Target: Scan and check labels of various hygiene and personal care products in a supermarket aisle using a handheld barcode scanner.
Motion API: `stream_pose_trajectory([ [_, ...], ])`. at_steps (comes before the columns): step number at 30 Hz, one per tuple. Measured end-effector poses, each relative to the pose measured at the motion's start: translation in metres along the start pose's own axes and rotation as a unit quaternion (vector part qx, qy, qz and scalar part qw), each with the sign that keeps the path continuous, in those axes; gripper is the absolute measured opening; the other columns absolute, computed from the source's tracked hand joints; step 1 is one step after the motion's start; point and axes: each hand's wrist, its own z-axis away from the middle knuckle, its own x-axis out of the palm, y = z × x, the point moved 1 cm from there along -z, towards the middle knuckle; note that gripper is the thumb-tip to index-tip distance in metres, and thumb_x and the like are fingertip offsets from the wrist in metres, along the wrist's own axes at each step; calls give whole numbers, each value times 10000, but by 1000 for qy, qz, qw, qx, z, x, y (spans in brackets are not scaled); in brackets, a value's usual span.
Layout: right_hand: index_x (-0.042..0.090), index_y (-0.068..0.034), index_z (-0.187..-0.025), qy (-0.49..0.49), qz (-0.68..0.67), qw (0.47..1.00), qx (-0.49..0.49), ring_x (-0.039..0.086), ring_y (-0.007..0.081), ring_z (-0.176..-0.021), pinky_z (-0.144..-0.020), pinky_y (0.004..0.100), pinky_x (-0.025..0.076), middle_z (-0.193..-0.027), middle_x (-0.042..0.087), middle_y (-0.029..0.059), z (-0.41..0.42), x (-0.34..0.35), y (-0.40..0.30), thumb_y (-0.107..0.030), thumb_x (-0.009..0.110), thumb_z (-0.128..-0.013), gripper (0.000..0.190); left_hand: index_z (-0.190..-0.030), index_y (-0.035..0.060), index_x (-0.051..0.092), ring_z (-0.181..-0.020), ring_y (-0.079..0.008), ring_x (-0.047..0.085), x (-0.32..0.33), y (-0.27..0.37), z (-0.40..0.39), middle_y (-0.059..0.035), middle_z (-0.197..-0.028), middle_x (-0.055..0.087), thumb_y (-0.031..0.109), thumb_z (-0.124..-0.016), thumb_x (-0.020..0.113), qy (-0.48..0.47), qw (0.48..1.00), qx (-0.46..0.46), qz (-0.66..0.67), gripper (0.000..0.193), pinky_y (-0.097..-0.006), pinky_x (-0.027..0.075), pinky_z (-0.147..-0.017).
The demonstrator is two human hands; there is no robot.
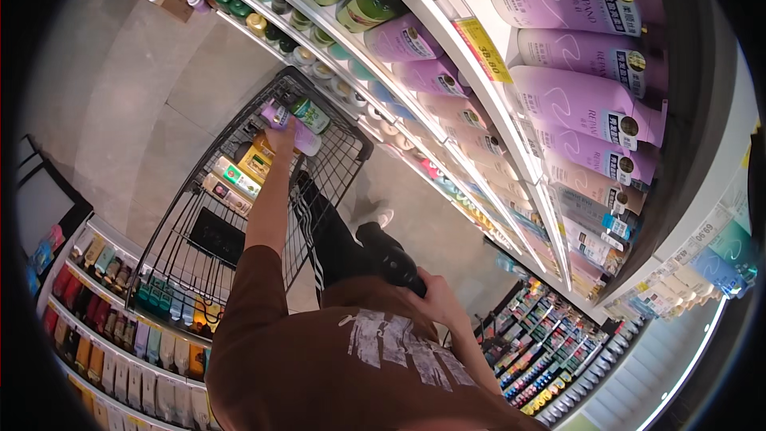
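Note:
My left hand (281,136) reaches into a dark wire shopping cart (335,176) and grips a purple pump-type bottle (306,139). Beside that bottle lies a green bottle (310,115). On the near side of the hand are a yellow package (255,163), a white-and-green package (235,176) and a pale pink package (226,193). A flat black panel (218,236) rests in the cart's near part. Close to my waist, my right hand (440,299) is closed around the narrow end of a black handheld device (392,256), whose exact kind is unclear.
Tall lit shelves (526,149) run along the right, with purple bottles (574,102) and green bottles (371,7). Lower left is another shelf (119,335) of bottles. A cardboard box (172,0) stands on the tiled floor (149,72) at the far left. Small goods fill a rack (538,341).

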Motion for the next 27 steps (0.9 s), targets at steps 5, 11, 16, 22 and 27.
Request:
stream_pose_trajectory([
  [5,652,-5,-1150,24,-24,999,27,652,365,-739,-702,445,521,-797,677,230,1,7,-4,-304,747,-922,387,-1327,-77,512,-1154,-308,653,-15,6,31,-188,-1276,649,423,-776,925,-102,984,37,140,851,-389,528,-984],
  [11,639,-14,-1125,-2,-24,1000,-19,679,471,-832,-738,501,528,-826,685,266,2,12,3,-359,737,-925,411,-1299,27,563,-1104,-193,661,-122,21,69,-80,-1213,665,193,-995,736,-213,872,-24,441,387,-326,538,-941],
  [16,645,-14,-1150,-18,-11,996,-81,680,472,-847,-753,504,533,-839,691,265,5,1,1,-373,736,-920,436,-1399,46,515,-1189,-203,632,-213,148,171,-83,-1274,658,366,-1075,557,-390,778,-4,493,457,-423,513,-1022],
  [22,661,12,-1192,27,22,972,-231,700,329,-777,-750,394,541,-889,720,227,9,-19,10,-316,758,-928,432,-1443,14,457,-1082,-245,588,-249,263,309,-104,-1272,579,483,-983,624,-502,612,-23,611,678,-417,530,-917],
  [27,679,-2,-1199,29,-166,944,-284,726,285,-928,-859,404,550,-1034,750,174,35,-45,20,-237,774,-911,384,-1382,36,491,-1003,-271,632,-252,289,373,-110,-1185,592,560,-952,625,-574,559,-63,595,690,-450,597,-830],
])
